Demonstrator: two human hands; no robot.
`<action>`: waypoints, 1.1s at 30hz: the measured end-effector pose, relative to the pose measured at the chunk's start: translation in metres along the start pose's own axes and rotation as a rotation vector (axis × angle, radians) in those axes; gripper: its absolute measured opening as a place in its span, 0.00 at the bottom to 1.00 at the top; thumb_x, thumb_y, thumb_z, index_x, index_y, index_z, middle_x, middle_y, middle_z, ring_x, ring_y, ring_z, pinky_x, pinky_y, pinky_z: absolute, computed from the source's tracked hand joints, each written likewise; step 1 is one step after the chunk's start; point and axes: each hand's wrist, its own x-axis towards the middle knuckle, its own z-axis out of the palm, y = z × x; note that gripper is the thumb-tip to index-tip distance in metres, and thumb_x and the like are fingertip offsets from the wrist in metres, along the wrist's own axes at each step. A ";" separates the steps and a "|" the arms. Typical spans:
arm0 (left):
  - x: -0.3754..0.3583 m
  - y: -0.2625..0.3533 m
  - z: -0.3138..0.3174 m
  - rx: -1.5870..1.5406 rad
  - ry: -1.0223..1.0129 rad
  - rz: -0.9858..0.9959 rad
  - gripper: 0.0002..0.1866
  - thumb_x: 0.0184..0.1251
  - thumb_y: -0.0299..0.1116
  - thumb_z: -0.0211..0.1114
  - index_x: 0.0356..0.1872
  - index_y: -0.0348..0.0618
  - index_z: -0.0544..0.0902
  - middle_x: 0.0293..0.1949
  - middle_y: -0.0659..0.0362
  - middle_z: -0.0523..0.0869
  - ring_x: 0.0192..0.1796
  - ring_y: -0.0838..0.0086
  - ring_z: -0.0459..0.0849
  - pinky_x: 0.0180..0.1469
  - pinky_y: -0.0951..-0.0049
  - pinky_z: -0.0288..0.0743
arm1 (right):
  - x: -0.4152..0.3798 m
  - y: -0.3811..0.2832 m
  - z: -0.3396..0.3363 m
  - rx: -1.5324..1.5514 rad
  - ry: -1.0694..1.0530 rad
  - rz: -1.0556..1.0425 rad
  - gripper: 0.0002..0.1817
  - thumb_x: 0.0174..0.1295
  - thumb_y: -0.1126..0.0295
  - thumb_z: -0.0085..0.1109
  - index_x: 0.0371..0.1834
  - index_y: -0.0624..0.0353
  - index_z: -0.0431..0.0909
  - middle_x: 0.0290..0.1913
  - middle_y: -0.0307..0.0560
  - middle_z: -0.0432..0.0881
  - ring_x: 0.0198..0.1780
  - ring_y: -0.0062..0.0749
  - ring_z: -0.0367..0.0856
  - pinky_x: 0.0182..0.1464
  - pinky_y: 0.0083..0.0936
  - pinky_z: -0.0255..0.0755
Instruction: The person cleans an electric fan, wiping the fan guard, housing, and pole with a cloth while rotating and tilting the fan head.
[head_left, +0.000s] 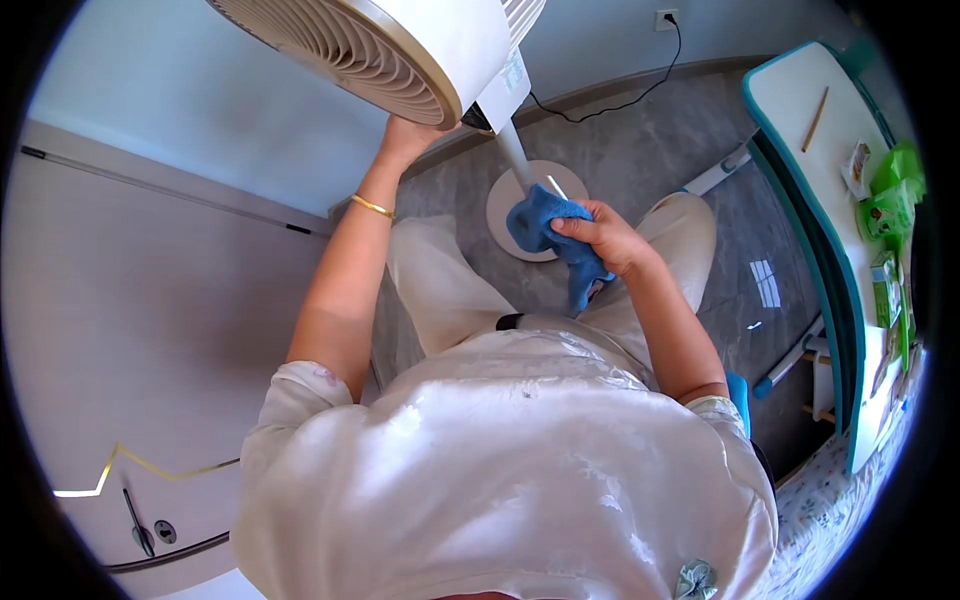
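Observation:
A white standing fan [440, 60] with a beige rim tilts over the top of the view, its pole running down to a round base [510, 215] on the floor. My left hand [415, 138] reaches up under the fan head, and its fingers are hidden behind the rim. In my right hand [603, 236] a blue cloth [545, 222] is gripped between thumb and fingers, bunched in front of the pole and base. A thin white stick [557, 187] shows above the cloth, next to the fingers.
A white desk [810, 110] with teal edges stands at the right, bearing a wooden stick [815, 120] and green packets [888, 205]. Its metal legs reach the floor. A black cord [640, 98] runs to a wall socket [666, 20]. A door [150, 300] fills the left side.

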 end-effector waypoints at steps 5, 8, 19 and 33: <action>0.009 -0.009 -0.001 0.101 -0.095 0.133 0.36 0.50 0.37 0.78 0.61 0.37 0.72 0.58 0.55 0.76 0.61 0.70 0.72 0.59 0.69 0.71 | 0.003 0.002 -0.004 0.050 -0.071 0.066 0.16 0.57 0.66 0.69 0.46 0.62 0.81 0.40 0.39 0.83 0.42 0.22 0.79 0.48 0.20 0.72; 0.015 -0.026 0.002 -0.013 -0.058 0.158 0.35 0.51 0.37 0.78 0.60 0.37 0.72 0.58 0.55 0.77 0.59 0.69 0.73 0.58 0.68 0.72 | 0.002 0.001 -0.003 0.021 -0.075 0.049 0.16 0.57 0.66 0.69 0.46 0.62 0.81 0.39 0.39 0.83 0.42 0.22 0.78 0.49 0.20 0.72; -0.001 -0.008 0.004 0.174 -0.031 0.114 0.35 0.45 0.35 0.80 0.56 0.37 0.75 0.55 0.54 0.80 0.57 0.67 0.77 0.58 0.67 0.71 | 0.001 -0.002 -0.007 -0.006 -0.056 0.022 0.15 0.59 0.64 0.66 0.45 0.61 0.81 0.39 0.38 0.82 0.40 0.21 0.77 0.47 0.20 0.71; 0.006 0.024 0.045 0.163 0.157 0.237 0.32 0.53 0.40 0.76 0.56 0.36 0.75 0.53 0.52 0.79 0.55 0.63 0.77 0.55 0.64 0.73 | -0.028 -0.127 0.031 -0.718 0.405 -0.557 0.10 0.63 0.66 0.61 0.35 0.63 0.76 0.24 0.39 0.70 0.27 0.20 0.67 0.31 0.22 0.64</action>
